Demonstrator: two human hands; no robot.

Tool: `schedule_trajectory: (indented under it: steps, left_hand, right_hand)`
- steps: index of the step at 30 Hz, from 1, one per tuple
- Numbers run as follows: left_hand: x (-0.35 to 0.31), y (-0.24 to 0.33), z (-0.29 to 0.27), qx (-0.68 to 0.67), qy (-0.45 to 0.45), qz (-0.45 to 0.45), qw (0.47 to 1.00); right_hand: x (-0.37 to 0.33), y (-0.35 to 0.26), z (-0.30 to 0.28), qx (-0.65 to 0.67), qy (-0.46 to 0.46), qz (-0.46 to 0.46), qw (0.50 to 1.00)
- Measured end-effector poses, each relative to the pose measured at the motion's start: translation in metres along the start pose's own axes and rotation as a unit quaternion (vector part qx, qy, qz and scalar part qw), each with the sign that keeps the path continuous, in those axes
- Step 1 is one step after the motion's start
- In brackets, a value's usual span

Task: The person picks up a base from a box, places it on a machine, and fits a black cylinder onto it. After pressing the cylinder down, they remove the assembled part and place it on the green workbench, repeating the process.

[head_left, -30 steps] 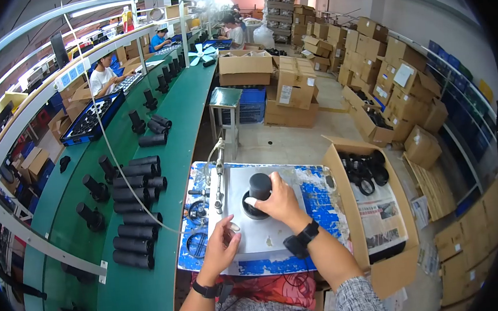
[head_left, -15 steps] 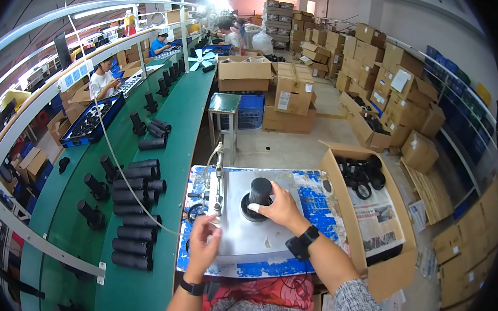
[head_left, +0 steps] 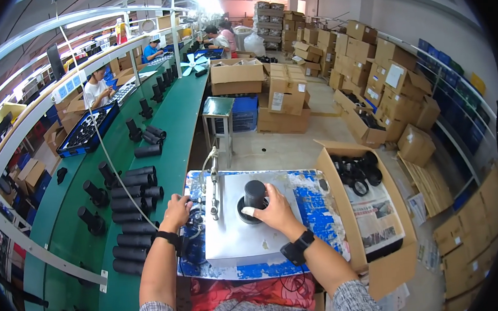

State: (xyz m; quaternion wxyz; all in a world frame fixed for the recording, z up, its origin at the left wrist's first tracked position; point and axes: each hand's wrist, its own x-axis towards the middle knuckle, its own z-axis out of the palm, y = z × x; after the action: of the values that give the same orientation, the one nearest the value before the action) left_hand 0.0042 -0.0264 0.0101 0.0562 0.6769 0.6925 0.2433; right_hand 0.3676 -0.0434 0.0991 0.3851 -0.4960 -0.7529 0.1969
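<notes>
My right hand [head_left: 277,214] is wrapped around the side of a black ribbed cylinder [head_left: 255,194]. It stands upright in a round black base [head_left: 244,212] on a silver metal block [head_left: 232,240]; its lower part is partly behind my thumb. Along the block's left side runs a metal air-cylinder fixture [head_left: 214,192] with thin tubing. My left hand [head_left: 176,212] is left of this fixture, fingers curled together by a small dark fitting [head_left: 194,200]. What these fingers grip, if anything, is hidden.
The block rests on a worn blue-and-white board [head_left: 316,208]. On the right stands an open carton [head_left: 405,225] with black rings. Black tubes [head_left: 133,228] and upright black parts [head_left: 96,221] line the green bench [head_left: 171,161]. A metal stool [head_left: 218,107] and cartons are ahead.
My left hand has moved left and up, from the fixture's near end to the small fitting beside it, its fingers curling in. My right hand stays on the cylinder. The view has shifted slightly.
</notes>
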Motion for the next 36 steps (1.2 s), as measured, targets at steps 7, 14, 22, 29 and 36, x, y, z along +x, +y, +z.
schedule_trajectory:
  steps: [7, 14, 22, 29, 36]
  left_hand:
    - [0.011, 0.005, 0.004, 0.002, -0.064, -0.042, 0.997]
    - [-0.014, 0.032, -0.022, 0.034, -0.076, -0.122, 0.989]
    - [-0.174, 0.129, -0.077, -0.285, 0.237, -0.001, 0.929]
    - [-0.242, 0.164, -0.127, -0.239, 0.355, 0.16, 0.889]
    - [-0.249, 0.172, -0.121, -0.172, 0.294, 0.276, 0.899]
  right_hand:
    - [-0.005, 0.001, 0.004, -0.057, 0.035, -0.015, 0.998]
    - [-0.005, -0.004, 0.007, -0.045, 0.032, -0.025, 0.998]
    - [0.029, -0.029, -0.05, 0.16, 0.148, -0.049, 0.975]
    - [-0.066, -0.157, -0.071, 0.091, 0.089, -0.399, 0.908]
    - [-0.116, -0.137, -0.004, 0.072, 0.069, -0.436, 0.895]
